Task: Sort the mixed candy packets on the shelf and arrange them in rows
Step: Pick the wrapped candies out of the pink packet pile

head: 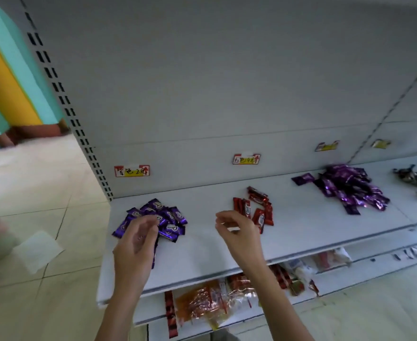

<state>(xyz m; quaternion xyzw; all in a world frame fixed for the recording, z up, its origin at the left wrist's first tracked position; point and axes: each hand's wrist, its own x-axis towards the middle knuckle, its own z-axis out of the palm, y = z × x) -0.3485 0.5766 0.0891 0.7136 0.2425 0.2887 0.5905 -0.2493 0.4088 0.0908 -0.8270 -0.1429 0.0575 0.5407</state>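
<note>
Lower shelf [365, 271]: nearest level, beneath both forearms, with orange and red packets [209, 301] lying jumbled on it
Left forearm [121, 303] and right forearm [276, 303]: bare, rising from the bottom edge and crossing the front lip of the upper shelf [301, 232]
Left hand [136, 239]: palm turned inward, fingers curled round a purple packet [154, 254] whose end hangs below the palm; fingertips sit at the near edge of the purple pile [168, 217]
Right hand [239, 235]: held above the shelf, wrist bent, fingers loosely curled with the thumb near the forefinger, nothing seen in it
Purple pile: dark packets overlapping, just beyond the left hand
Red packets [256, 210]: small group just beyond the right hand and to its right, some side by side, some crossed
Shiny purple heap [350, 188]: well to the right of the right hand, farther back
Price tags: on the back panel [202, 94], one [131, 171] beyond the left hand, one [246, 159] beyond the right
</note>
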